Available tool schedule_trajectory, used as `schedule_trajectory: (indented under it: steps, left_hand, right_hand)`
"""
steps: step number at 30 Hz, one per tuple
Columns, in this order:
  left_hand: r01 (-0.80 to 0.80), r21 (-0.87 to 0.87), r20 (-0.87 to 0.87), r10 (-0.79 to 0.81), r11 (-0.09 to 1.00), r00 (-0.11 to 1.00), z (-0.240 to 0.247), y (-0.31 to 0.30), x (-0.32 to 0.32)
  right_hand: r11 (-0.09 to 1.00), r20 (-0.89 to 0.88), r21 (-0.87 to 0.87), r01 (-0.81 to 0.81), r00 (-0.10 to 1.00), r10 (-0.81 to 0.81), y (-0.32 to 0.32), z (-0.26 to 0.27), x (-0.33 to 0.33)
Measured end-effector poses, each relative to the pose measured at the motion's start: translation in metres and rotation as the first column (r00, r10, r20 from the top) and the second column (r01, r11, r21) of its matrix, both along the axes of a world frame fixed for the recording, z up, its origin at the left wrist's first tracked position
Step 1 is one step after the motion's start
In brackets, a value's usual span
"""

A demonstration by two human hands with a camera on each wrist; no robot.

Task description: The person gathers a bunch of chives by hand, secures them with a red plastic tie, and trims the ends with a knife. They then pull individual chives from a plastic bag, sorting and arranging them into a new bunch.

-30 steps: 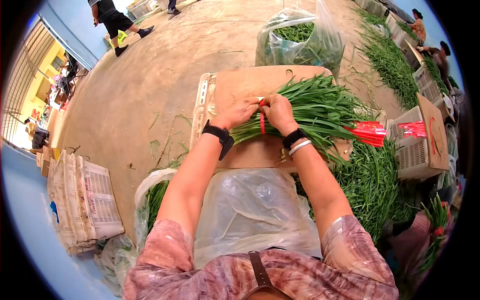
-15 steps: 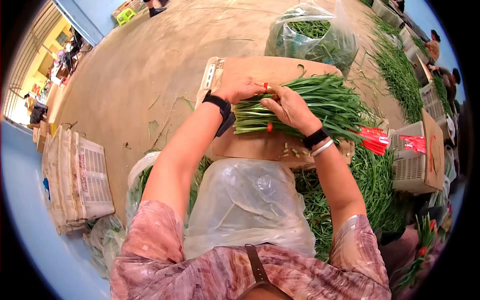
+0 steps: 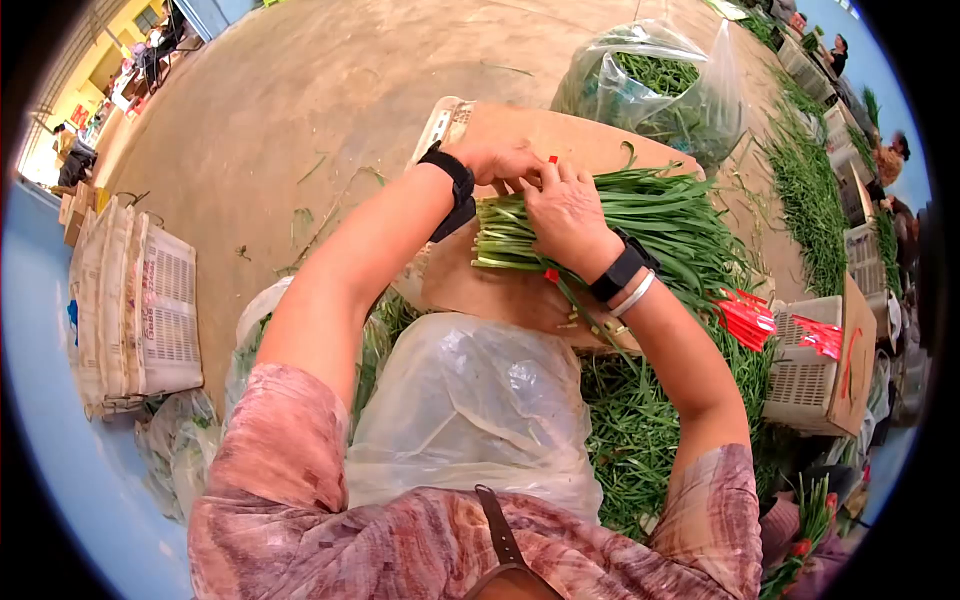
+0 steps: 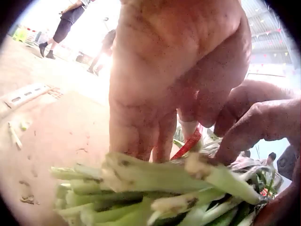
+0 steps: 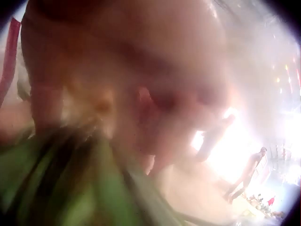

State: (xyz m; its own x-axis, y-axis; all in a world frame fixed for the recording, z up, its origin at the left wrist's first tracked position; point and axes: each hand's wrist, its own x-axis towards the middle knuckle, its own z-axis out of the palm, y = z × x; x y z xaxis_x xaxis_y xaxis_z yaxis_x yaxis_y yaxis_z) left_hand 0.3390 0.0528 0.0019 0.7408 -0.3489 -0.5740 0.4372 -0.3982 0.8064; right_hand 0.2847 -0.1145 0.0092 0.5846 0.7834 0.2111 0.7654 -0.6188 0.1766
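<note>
At the far left, white crates [image 3: 160, 310] stand beside the blue wall [image 3: 45, 330]. Right of them, a clear plastic sheet [image 3: 470, 410] covers the space in front of the person, below the cardboard [image 3: 480, 285], which lies over a white crate whose slotted edge [image 3: 440, 125] shows at its upper left.

The left hand [image 3: 495, 162], a black strap [image 3: 460, 190] at its wrist, reaches over the cut ends of the bunch [image 3: 660, 215]. Its fingers are bent and grip the red band [image 4: 189, 143] at the bunch's far side. The bunch lies on the cardboard, pale stalk ends to the left, green leaves spreading right and partly past the edge. Red also shows at its near side.

The right hand [image 3: 572, 215] lies across the stalks, fingers bent and meeting the left fingers at the red band. The right wrist view is badly blurred, but these fingers appear to pinch the band too. A black strap [image 3: 620, 270] and a white bracelet [image 3: 636, 294] circle that wrist.

Small cut bits [image 3: 597, 328] lie near the cardboard's near edge. Loose greens [image 3: 640, 430] are heaped below it. Beyond it stands a clear bag [image 3: 700, 115] of greens. Red strips [image 3: 746, 320] lie by the leaf tips, left of another crate [image 3: 800, 380].
</note>
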Motion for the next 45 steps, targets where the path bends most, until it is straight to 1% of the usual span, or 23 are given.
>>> schedule_trajectory:
  steps: [5, 8, 12, 16, 19, 20, 23, 24, 25, 27, 28, 31, 32, 33, 35, 37, 38, 40, 41, 42, 43, 44, 45]
  left_hand:
    - [0.031, -0.025, 0.008, -0.030, 0.999, 1.000, -0.001, 0.007, -0.001]
    - [0.006, -0.041, 0.002, -0.006, 0.999, 1.000, -0.004, 0.008, 0.000]
    - [-0.007, -0.131, -0.044, 0.001, 0.991, 0.999, -0.008, 0.010, -0.001]
    - [0.065, -0.221, 0.021, -0.062, 0.973, 0.998, -0.033, 0.019, 0.010]
    - [0.346, -0.046, 0.356, -0.308, 0.937, 0.882, -0.034, 0.023, 0.012]
    - [0.248, -0.073, 0.276, -0.219, 0.966, 0.936, -0.034, 0.022, 0.011]
    - [-0.062, -0.096, 0.023, 0.064, 0.993, 0.998, -0.011, 0.007, -0.007]
    - [0.057, 0.027, 0.071, -0.059, 0.998, 0.996, -0.006, 0.002, -0.009]
    - [0.130, 0.152, 0.198, -0.159, 0.980, 0.967, -0.005, -0.001, -0.007]
    - [0.210, 0.408, 0.393, -0.379, 0.889, 0.838, -0.005, -0.009, -0.007]
    - [0.178, 0.445, 0.430, -0.383, 0.878, 0.817, -0.008, -0.014, -0.009]
    - [0.061, 0.539, 0.536, -0.398, 0.840, 0.744, -0.013, -0.047, -0.030]
    - [-0.005, 0.582, 0.528, -0.373, 0.813, 0.763, -0.008, -0.062, -0.045]
    - [-0.311, 0.648, 0.660, -0.310, 0.695, 0.684, -0.024, -0.073, -0.064]
    - [-0.453, 0.542, 0.821, -0.331, 0.708, 0.465, -0.040, -0.078, -0.087]
    - [-0.497, 0.499, 0.857, -0.319, 0.710, 0.404, -0.045, -0.079, -0.093]
    - [-0.520, 0.474, 0.875, -0.314, 0.710, 0.370, -0.046, -0.079, -0.094]
    - [-0.519, 0.476, 0.872, -0.301, 0.710, 0.387, -0.048, -0.079, -0.093]
    - [-0.521, 0.475, 0.871, -0.294, 0.709, 0.394, -0.048, -0.079, -0.092]
    - [-0.517, 0.480, 0.866, -0.289, 0.708, 0.408, -0.048, -0.079, -0.092]
    - [-0.507, 0.477, 0.863, -0.275, 0.718, 0.424, -0.045, -0.078, -0.092]
    - [-0.496, 0.475, 0.859, -0.259, 0.727, 0.442, -0.040, -0.078, -0.094]
    - [-0.481, 0.473, 0.852, -0.245, 0.738, 0.462, -0.040, -0.078, -0.096]
  right_hand:
    - [0.996, -0.295, 0.085, 0.018, 0.955, 0.008, -0.011, -0.004, 0.003]
    - [0.918, -0.207, 0.394, -0.049, 0.968, 0.140, -0.022, -0.012, -0.001]
    - [0.896, -0.300, 0.444, -0.006, 0.941, 0.156, -0.027, -0.026, 0.002]
    - [0.717, -0.228, 0.697, -0.025, 0.940, 0.255, -0.030, -0.030, 0.004]
    - [0.593, -0.402, 0.793, 0.142, 0.853, 0.333, -0.032, -0.024, 0.004]
    - [0.618, -0.485, 0.751, 0.231, 0.828, 0.281, -0.035, -0.024, 0.004]
    - [0.386, -0.517, 0.846, 0.368, 0.741, 0.428, -0.036, -0.026, 0.010]
    - [0.343, -0.524, 0.848, 0.404, 0.740, 0.422, -0.038, -0.022, 0.011]
    - [0.276, -0.529, 0.848, 0.452, 0.714, 0.458, -0.041, -0.020, 0.013]
    - [0.144, -0.531, 0.824, 0.548, 0.657, 0.535, -0.047, -0.019, 0.017]
    - [0.057, -0.477, 0.834, 0.548, 0.667, 0.573, -0.047, -0.026, 0.022]
    - [-0.040, -0.437, 0.819, 0.573, 0.667, 0.604, -0.046, -0.028, 0.025]
    - [-0.043, -0.448, 0.814, 0.580, 0.673, 0.589, -0.046, -0.025, 0.024]
    - [-0.025, -0.445, 0.827, 0.561, 0.682, 0.581, -0.049, -0.021, 0.025]
    - [0.020, -0.448, 0.847, 0.532, 0.693, 0.565, -0.057, -0.011, 0.030]
    - [0.100, -0.498, 0.849, 0.520, 0.719, 0.485, -0.074, 0.012, 0.040]
    - [0.196, -0.513, 0.858, 0.474, 0.772, 0.375, -0.087, 0.037, 0.043]
    - [0.366, -0.510, 0.829, 0.423, 0.840, 0.184, -0.117, 0.076, 0.075]
    - [0.400, -0.444, 0.850, 0.344, 0.875, 0.192, -0.126, 0.104, 0.087]
    - [0.520, -0.388, 0.788, 0.330, 0.922, 0.002, -0.136, 0.134, 0.101]
    - [0.557, -0.155, 0.818, 0.143, 0.988, -0.027, -0.137, 0.154, 0.120]
    - [0.728, 0.069, 0.685, 0.028, 0.992, -0.103, -0.141, 0.178, 0.145]
    - [0.818, 0.514, 0.477, -0.322, 0.857, 0.037, -0.130, 0.198, 0.162]
